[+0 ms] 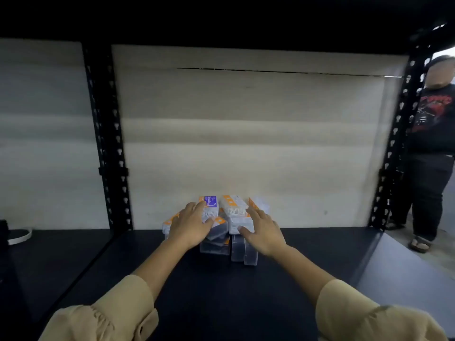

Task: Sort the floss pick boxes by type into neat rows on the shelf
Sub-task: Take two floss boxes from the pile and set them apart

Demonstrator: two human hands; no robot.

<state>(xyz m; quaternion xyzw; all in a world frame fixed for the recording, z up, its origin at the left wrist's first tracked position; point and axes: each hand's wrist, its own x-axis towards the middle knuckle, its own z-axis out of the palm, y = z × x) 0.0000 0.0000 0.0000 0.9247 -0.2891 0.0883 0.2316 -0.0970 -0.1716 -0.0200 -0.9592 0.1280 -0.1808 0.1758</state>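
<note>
A loose pile of clear floss pick boxes [222, 242] sits mid-shelf on the dark shelf board [221, 291]. One box on top carries a purple label [209, 201]. Several others carry orange labels, such as the one at the top middle [234, 205]. My left hand [190, 225] lies flat on the left side of the pile, fingers spread over a box. My right hand [263, 232] rests on the right side, fingers apart and touching the orange-labelled boxes. Neither hand has lifted a box. The boxes under my palms are partly hidden.
Black perforated uprights stand at the left [108, 143] and right [394, 143] of the bay, with a pale back panel [246, 143] behind. A person in dark clothes [430, 148] stands beyond the right upright. A white curved object [21, 236] lies on the neighbouring left shelf.
</note>
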